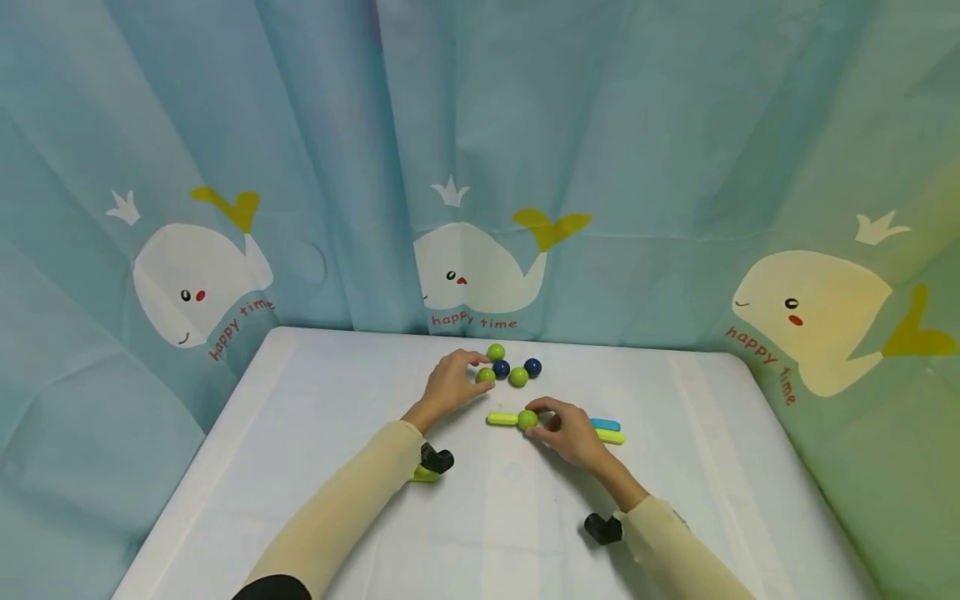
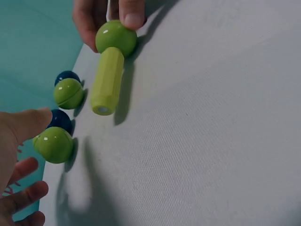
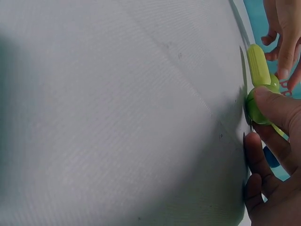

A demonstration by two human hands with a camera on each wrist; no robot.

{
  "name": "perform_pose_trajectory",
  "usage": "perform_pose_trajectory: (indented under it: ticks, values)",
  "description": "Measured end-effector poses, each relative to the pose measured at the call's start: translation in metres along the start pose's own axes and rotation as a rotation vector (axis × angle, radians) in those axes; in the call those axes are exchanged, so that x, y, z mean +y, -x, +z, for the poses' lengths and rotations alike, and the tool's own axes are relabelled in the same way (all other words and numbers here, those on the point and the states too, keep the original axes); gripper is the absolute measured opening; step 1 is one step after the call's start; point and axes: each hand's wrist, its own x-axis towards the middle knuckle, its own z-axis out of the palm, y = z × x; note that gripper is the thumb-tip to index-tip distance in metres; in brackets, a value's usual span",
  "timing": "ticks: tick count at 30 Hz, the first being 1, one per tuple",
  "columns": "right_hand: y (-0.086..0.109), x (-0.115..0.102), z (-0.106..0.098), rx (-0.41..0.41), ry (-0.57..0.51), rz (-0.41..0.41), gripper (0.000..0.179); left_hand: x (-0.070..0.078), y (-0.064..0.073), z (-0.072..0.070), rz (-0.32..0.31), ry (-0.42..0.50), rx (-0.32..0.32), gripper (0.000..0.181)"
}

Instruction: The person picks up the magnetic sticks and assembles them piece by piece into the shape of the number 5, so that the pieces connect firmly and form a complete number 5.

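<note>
My right hand (image 1: 572, 432) pinches a green ball (image 1: 528, 420) between thumb and fingertips. The ball sits against one end of a yellow-green faceted rod (image 2: 108, 84) that lies on the table. Over a small cluster at the back, my left hand (image 1: 450, 382) has its fingers spread around a green ball (image 1: 486, 376); no grip on it shows. Beside that are a dark blue ball (image 1: 501, 369), another green ball (image 1: 497, 352), a third green ball (image 1: 518, 377) and a second dark blue ball (image 1: 533, 367).
A blue rod (image 1: 605, 424) and a yellow-green rod (image 1: 611, 437) lie partly behind my right hand. A yellow-green piece (image 1: 425, 474) shows beneath my left sleeve, mostly hidden. The white table (image 1: 300, 467) ends at a blue curtain (image 1: 645, 167) with whales.
</note>
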Motion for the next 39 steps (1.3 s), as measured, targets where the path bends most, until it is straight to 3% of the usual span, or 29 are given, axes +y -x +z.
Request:
perform_pose_trajectory:
  ticks: [5, 13, 23, 39]
  values:
    - [0.001, 0.001, 0.000, 0.002, -0.004, -0.006, 0.035, -0.001, -0.005, 0.005, -0.038, -0.036, 0.017, 0.043]
    - [0.001, 0.003, 0.000, 0.010, 0.001, -0.022, 0.034, -0.004, -0.011, 0.010, -0.065, -0.056, -0.010, 0.040]
    - [0.001, 0.002, 0.000, 0.017, 0.005, -0.015, 0.032, -0.006, -0.012, 0.013, -0.092, -0.023, -0.045, 0.032]
    - [0.002, 0.003, 0.001, 0.036, 0.002, -0.012, 0.032, -0.019, -0.006, 0.003, -0.019, 0.119, -0.076, 0.025]
